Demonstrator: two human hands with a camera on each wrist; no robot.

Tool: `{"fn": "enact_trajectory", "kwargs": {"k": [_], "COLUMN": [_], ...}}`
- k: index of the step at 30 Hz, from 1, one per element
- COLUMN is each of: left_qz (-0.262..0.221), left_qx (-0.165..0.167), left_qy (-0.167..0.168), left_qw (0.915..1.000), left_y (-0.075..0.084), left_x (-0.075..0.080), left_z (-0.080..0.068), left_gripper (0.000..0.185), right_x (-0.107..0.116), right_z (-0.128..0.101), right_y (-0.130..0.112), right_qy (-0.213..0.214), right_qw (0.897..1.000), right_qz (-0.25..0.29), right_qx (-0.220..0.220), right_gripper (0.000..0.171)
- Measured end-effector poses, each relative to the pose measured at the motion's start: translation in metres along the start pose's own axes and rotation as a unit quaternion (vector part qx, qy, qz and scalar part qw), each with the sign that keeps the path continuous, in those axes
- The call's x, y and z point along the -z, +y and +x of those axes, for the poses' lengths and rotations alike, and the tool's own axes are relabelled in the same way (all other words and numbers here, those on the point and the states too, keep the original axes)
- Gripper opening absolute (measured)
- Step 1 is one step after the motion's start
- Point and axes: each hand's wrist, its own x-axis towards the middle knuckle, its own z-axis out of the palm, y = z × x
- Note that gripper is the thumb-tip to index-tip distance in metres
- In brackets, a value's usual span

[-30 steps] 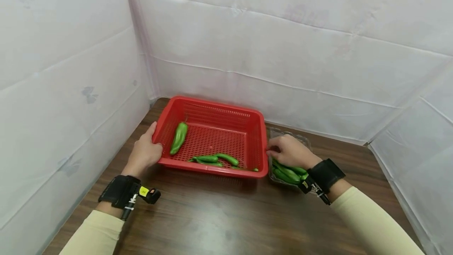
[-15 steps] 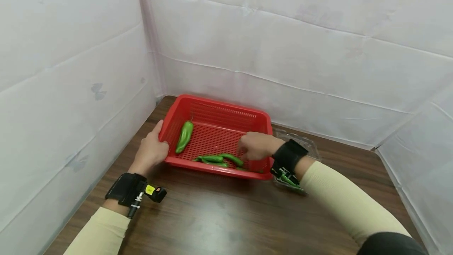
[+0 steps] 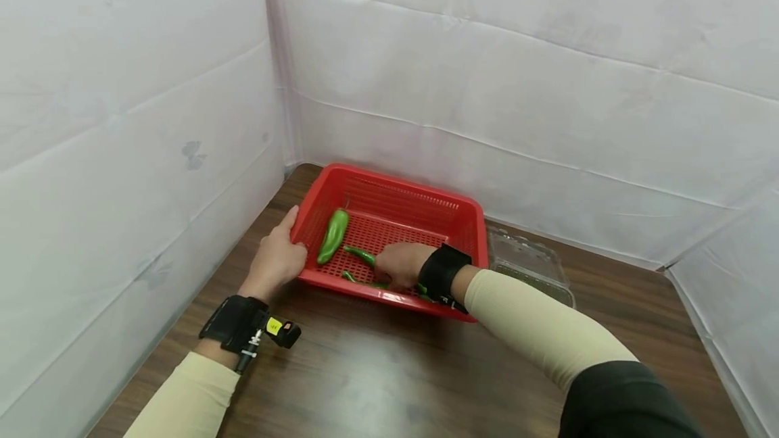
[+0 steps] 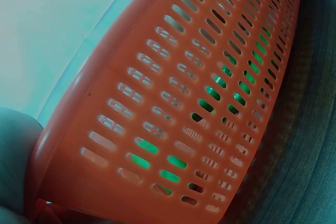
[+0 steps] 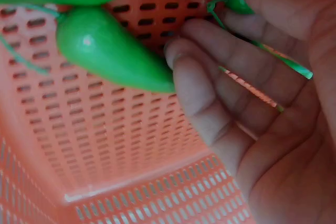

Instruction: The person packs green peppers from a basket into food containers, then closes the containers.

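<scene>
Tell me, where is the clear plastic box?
In the head view, the clear plastic box sits on the table right beside the red basket, on its right side, near the back wall.

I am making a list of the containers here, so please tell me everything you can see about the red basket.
The red basket is a shallow rectangular tray that looks like plastic, its floor and sloping walls pierced with rows of small slots. It sits flat on the wooden table, near the white back corner. Green peppers lie on its floor. The left hand holds its left rim; the right hand reaches inside, fingers against a pepper. A clear plastic box stands beside its right wall.
</scene>
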Motion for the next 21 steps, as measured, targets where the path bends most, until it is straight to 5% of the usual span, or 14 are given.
{"fn": "enact_trajectory", "kwargs": {"k": [16,21], "left_qz": [-0.002,-0.003], "left_qx": [-0.004,-0.001], "left_qy": [0.007,0.005], "left_qw": [1.0,1.0], "left_y": [0.003,0.0], "left_x": [0.0,0.0], "left_z": [-0.001,-0.001], "left_gripper": [0.078,0.078], "right_x": [0.011,0.006], "right_z": [-0.037,-0.039], "right_y": [0.023,0.028], "right_qy": [0.097,0.127], "right_qw": [0.988,0.984], "right_qz": [0.118,0.116], "right_qx": [-0.033,-0.038], "right_gripper": [0.034,0.011]}}
